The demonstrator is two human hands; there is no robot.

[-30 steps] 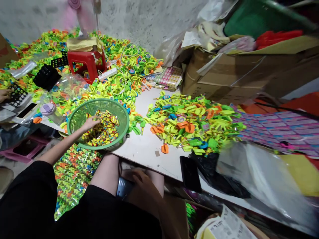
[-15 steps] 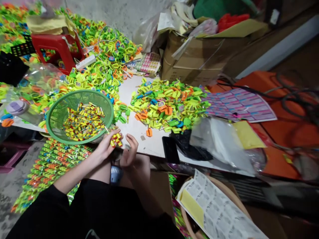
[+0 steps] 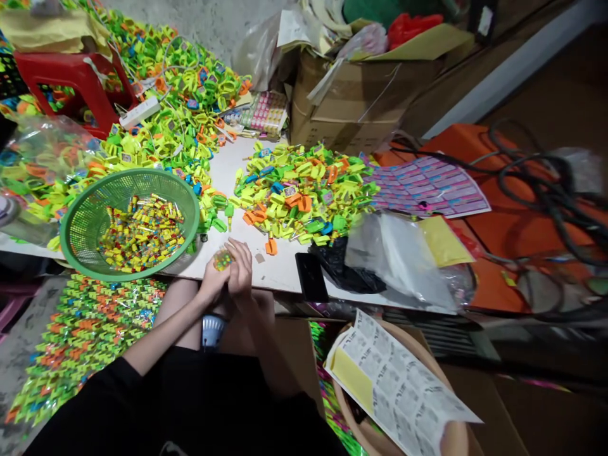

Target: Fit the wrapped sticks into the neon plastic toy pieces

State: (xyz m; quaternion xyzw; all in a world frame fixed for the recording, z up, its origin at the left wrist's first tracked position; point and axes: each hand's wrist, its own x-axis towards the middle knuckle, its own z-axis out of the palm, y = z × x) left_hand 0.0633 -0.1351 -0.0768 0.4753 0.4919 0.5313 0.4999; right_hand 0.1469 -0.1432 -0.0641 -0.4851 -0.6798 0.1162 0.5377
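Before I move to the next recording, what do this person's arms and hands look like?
The person wears a black top; its left sleeve ends near the elbow, leaving the forearm bare. The left hand and right hand wear no gloves, and no watch or cable shows on either arm.

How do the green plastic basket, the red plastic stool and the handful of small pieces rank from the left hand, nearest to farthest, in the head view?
From the left hand:
1. handful of small pieces: in its grasp
2. green plastic basket: close by on its left
3. red plastic stool: far left, beyond the basket
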